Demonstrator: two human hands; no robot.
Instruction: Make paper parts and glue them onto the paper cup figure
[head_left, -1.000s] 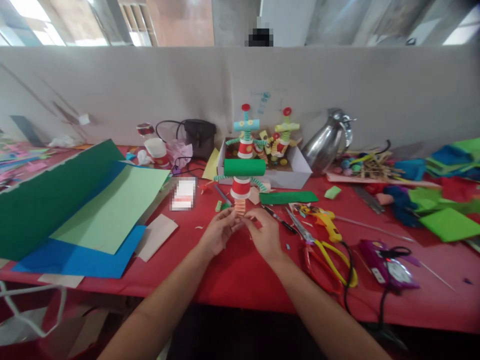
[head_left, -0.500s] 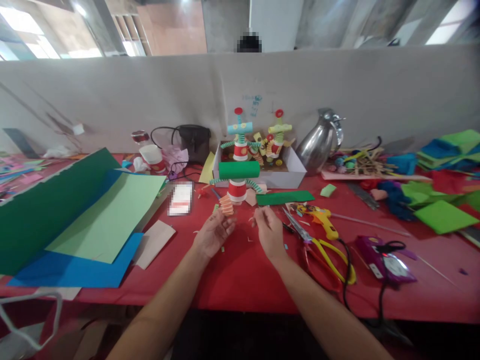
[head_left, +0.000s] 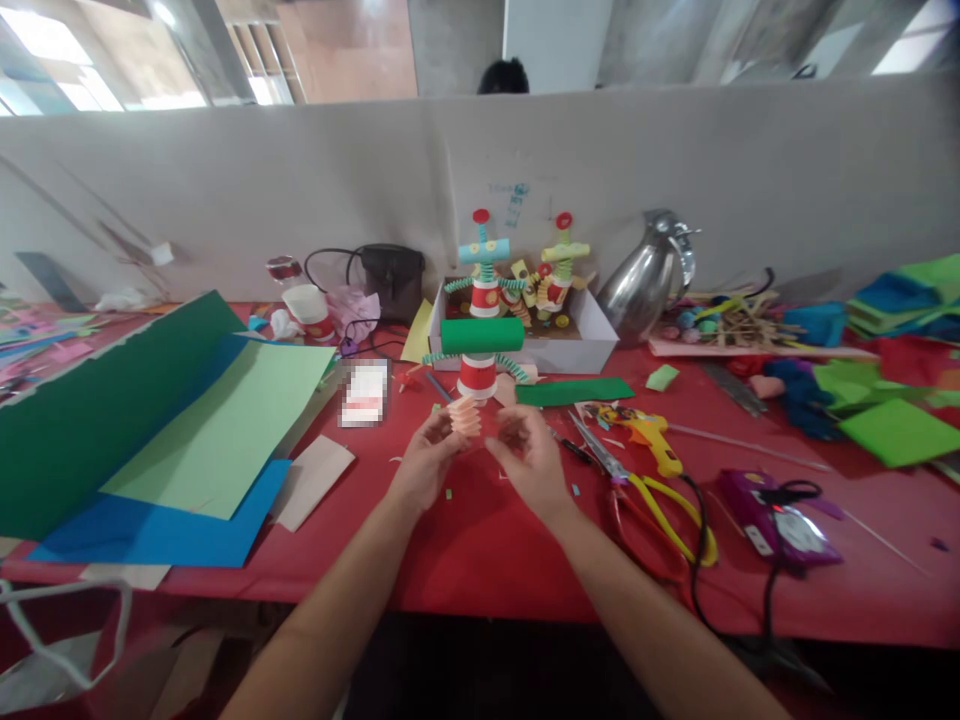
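My left hand (head_left: pixel 426 462) pinches a small orange accordion-folded paper spring (head_left: pixel 466 415) at the middle of the red table (head_left: pixel 480 540). My right hand (head_left: pixel 531 456) is beside the spring on the right, fingers curled toward it; whether they touch it is unclear. Just behind the hands stands a paper-cup robot (head_left: pixel 478 356) with a green roll head, a red and white cup body and green spiral arms.
Big green, light green and blue paper sheets (head_left: pixel 150 440) lie at left. A white box (head_left: pixel 540 345) with two finished paper robots, a steel jug (head_left: pixel 651 280), yellow glue gun (head_left: pixel 651 437), scissors (head_left: pixel 637 490), a purple gadget (head_left: pixel 776 520) and paper piles (head_left: pixel 892 400) crowd the right.
The hands, apart half a second ago with the spring in the left one, have come together again around the spring. The view shifted slightly.
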